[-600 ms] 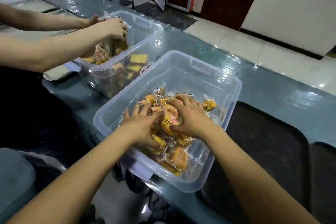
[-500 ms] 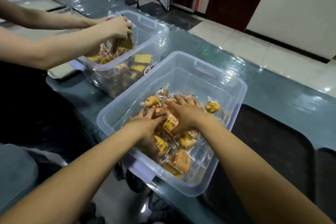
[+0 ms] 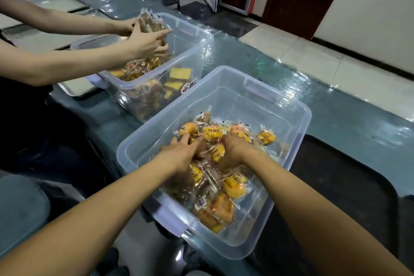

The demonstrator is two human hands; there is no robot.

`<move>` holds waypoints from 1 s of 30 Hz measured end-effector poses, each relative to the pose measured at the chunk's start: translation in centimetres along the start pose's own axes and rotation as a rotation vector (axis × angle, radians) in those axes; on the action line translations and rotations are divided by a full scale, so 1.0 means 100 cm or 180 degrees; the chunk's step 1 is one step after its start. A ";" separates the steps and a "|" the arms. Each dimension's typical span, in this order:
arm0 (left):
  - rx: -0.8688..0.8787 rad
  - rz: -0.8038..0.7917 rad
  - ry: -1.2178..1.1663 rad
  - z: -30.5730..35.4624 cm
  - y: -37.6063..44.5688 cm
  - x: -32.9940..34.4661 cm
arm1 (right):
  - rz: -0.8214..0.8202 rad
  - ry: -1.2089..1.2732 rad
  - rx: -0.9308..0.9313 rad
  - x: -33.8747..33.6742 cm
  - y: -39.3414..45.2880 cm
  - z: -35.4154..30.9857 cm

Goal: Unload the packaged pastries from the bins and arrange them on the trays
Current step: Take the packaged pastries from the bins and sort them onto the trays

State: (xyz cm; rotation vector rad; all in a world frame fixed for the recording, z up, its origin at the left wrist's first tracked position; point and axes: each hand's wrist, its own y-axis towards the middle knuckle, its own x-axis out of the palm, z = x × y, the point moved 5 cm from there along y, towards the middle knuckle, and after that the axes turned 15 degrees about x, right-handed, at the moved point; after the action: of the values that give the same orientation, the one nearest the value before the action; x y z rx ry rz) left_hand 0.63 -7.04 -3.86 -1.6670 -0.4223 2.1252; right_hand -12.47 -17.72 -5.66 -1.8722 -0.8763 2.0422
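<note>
A clear plastic bin (image 3: 289,107) sits in front of me with several yellow packaged pastries (image 3: 234,186) heaped in its near half. Both my hands are down in that heap. My left hand (image 3: 181,154) closes its fingers around wrapped pastries on the left side. My right hand (image 3: 233,152) grips pastries just to the right, the two hands almost touching. A dark tray (image 3: 349,186) lies to the right of the bin.
A second clear bin (image 3: 197,51) with pastries stands further left, where another person's hands (image 3: 145,40) lift a bundle of packages. A metal tray (image 3: 76,87) lies beside it. The counter (image 3: 347,119) is glossy blue-grey; a metal rack stands behind.
My hands have drawn closer together and dug deeper into the pastry heap. The other person's hands have risen out of the far bin with a bundle of packages.
</note>
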 end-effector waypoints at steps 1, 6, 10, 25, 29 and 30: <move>-0.0045 -0.0063 0.0036 0.001 0.002 -0.001 | 0.0053 -0.0013 -0.0045 -0.003 -0.001 0.002; -0.0059 -0.0510 0.0471 0.009 0.009 0.014 | 0.0387 -0.0022 -0.0076 -0.029 -0.001 0.020; 0.0190 -0.0398 0.0658 0.014 0.007 0.016 | 0.0471 0.0163 0.0242 -0.050 0.016 0.047; 0.0718 -0.0005 0.0235 0.021 0.003 0.011 | -0.0172 0.0808 0.0107 -0.036 0.034 0.035; 0.0766 0.0420 -0.0214 0.011 -0.006 0.003 | 0.0189 0.0781 0.0101 -0.038 0.024 0.043; 0.0780 0.0574 -0.0368 0.008 -0.010 -0.001 | 0.0239 0.0894 0.0139 -0.038 0.022 0.048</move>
State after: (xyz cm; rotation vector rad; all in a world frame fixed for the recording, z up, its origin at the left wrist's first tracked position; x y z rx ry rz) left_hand -0.04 -6.25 -3.08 -1.4971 -0.0406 2.3037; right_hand -16.08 -22.84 -3.76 -2.1287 -0.6930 1.7614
